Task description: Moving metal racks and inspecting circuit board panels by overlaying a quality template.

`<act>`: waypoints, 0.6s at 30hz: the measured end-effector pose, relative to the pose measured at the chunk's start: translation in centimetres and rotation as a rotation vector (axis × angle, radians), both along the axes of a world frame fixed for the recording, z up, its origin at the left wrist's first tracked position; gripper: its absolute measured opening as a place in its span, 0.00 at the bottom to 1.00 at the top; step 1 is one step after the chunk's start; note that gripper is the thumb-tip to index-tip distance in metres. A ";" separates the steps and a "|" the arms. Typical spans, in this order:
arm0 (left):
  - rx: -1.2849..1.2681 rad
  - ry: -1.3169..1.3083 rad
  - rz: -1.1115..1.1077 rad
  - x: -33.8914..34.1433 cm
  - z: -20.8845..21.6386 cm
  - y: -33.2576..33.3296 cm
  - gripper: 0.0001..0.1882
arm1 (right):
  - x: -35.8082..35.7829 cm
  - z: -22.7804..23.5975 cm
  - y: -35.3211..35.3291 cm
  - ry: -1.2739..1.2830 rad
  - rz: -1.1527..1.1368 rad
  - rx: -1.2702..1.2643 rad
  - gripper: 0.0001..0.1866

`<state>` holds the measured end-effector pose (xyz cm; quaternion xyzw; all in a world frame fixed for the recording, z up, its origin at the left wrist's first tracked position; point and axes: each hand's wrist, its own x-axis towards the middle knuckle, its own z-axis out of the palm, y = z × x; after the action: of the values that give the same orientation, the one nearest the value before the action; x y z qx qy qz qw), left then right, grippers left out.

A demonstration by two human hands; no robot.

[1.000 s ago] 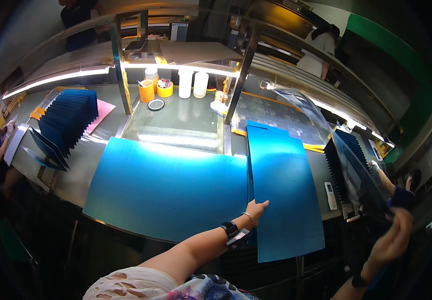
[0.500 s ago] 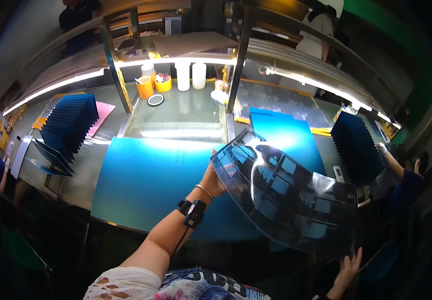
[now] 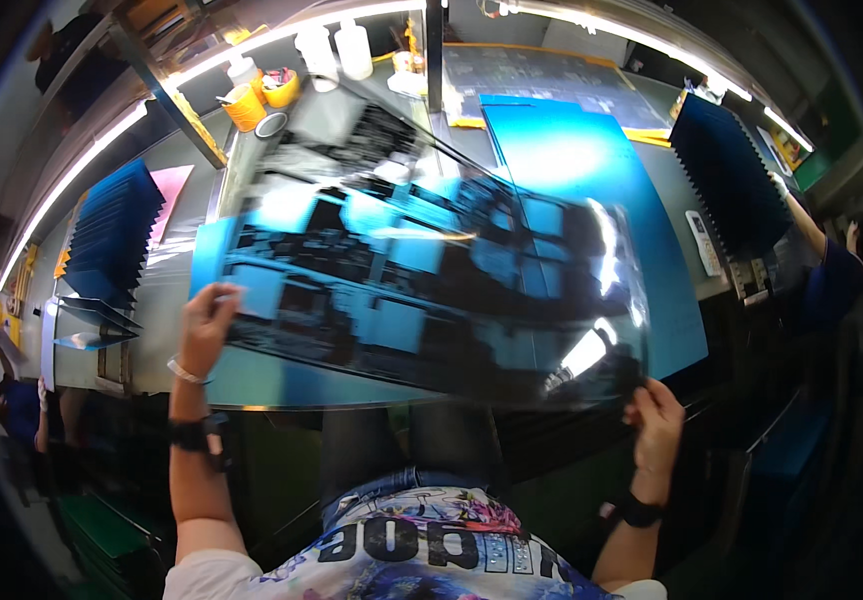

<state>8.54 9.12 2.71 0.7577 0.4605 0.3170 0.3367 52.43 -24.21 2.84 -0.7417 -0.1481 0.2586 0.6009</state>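
Observation:
A large film sheet [image 3: 442, 330], clear with black patterns, spans the space between my hands above the bench. My left hand [image 3: 210, 320] pinches its near left corner. At the near right corner, my right hand [image 3: 655, 415] grips the edge between thumb and fingers. The sheet bows and catches bright reflections on its right side. Beneath it lie blue panels, one showing at the right [image 3: 642, 270]; the film hides much of the panel on the left, whose edge [image 3: 210, 262] peeks out.
Racks of upright blue panels stand at the left [image 3: 112, 235] and right [image 3: 727, 175]. White bottles [image 3: 354, 50] and an orange tub [image 3: 244, 107] sit at the back beneath lit tubes. A metal post [image 3: 435, 60] rises behind the sheet. Other people work at both sides.
The film sheet has swung leftward from my right and now spreads across in front of me. My right hand, open before, has closed on its corner. My left hand has moved left.

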 end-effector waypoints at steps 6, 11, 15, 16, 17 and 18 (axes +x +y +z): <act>-0.025 0.219 0.591 -11.4 -2.6 -2.5 0.17 | -5.7 -5.8 7.5 0.040 0.266 0.010 0.09; -0.381 0.092 0.643 -15.6 -5.6 -4.4 0.09 | -6.8 -5.6 8.4 -0.109 0.264 -0.232 0.04; -0.596 0.012 0.439 -15.0 -4.2 -5.9 0.06 | -7.0 -7.9 7.6 -0.240 0.220 -0.245 0.05; -0.595 0.016 0.453 -16.0 -4.7 -6.3 0.06 | -7.2 -8.4 7.5 -0.364 0.237 -0.273 0.06; -0.434 0.057 0.510 -17.4 -6.2 -6.4 0.07 | -7.4 -8.7 7.4 -0.490 0.253 -0.299 0.07; -0.276 0.095 0.557 -18.2 -7.9 -6.4 0.08 | -7.5 -8.9 7.2 -0.490 0.261 -0.299 0.07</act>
<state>-9.63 2.73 -5.15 0.5635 0.7042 0.2958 0.3147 44.96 -17.04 -6.09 -0.8368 -0.3429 0.1659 0.3933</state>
